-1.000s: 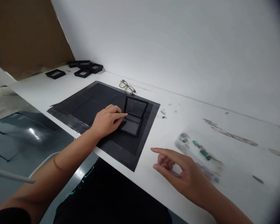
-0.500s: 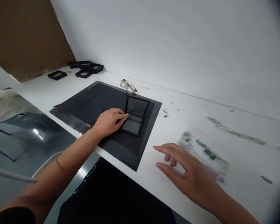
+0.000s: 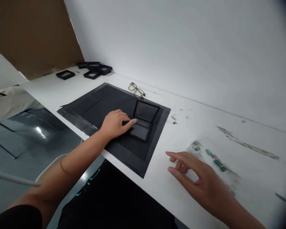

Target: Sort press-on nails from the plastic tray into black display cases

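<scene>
A black hinged display case (image 3: 140,131) with clear panes lies opened on the dark mat (image 3: 126,152), its lid (image 3: 146,110) tilted up at the back. My left hand (image 3: 115,124) is closed on the case's left side, thumb laid near the hinge and the other fingers partly hidden. My right hand (image 3: 193,173) hovers over the white table, fingers apart, with nothing visible in it. Behind it, partly covered by that hand, is a clear plastic bag or tray with green pieces (image 3: 219,165); its exact form is blurred.
Eyeglasses (image 3: 136,90) lie behind the mat. Several black frame-like cases (image 3: 91,74) are grouped at the far left. Small loose bits (image 3: 174,122) are scattered right of the mat, and a thin dark stick (image 3: 281,197) lies far right. A white wall backs the table.
The view has shifted a little, so everything sits further right. My left thumb now stretches further over the case near its hinge. The right hand stays above the table, its fingers slightly more curled.
</scene>
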{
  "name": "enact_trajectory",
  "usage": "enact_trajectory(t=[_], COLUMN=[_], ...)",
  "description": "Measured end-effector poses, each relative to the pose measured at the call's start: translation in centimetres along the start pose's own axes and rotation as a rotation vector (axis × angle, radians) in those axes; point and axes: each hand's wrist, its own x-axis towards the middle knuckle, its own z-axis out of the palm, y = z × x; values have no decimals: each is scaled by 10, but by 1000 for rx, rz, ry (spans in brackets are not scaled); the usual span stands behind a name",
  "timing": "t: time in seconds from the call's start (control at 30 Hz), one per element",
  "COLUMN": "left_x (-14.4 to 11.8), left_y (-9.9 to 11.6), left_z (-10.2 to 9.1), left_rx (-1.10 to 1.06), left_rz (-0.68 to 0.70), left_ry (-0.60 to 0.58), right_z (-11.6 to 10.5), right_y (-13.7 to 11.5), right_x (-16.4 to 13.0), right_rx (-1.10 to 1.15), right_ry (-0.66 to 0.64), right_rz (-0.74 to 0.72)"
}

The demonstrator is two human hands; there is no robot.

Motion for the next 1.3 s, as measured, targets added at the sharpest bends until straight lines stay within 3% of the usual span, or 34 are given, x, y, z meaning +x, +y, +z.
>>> enact_trajectory(t=[0.2, 0.43, 0.7, 0.87, 1.3], left_x=[-4, -4, -3, -6, -6], left_y=[8, 7, 9, 9, 7], left_z=[-2, -4, -5, -2, 2], left_rx=[-106, -120, -16, 71, 208], left_rz=[1, -21, 181, 213, 181], left_ry=[-39, 2, -89, -131, -126], right_z=[3, 2, 1, 0, -3], right_y=[2, 4, -1, -1, 0], right_x=[2, 1, 3, 3, 1], right_rx=[55, 70, 34, 32, -106], right_ry=[-90, -92, -76, -97, -92], right_rz=[84, 104, 123, 136, -8])
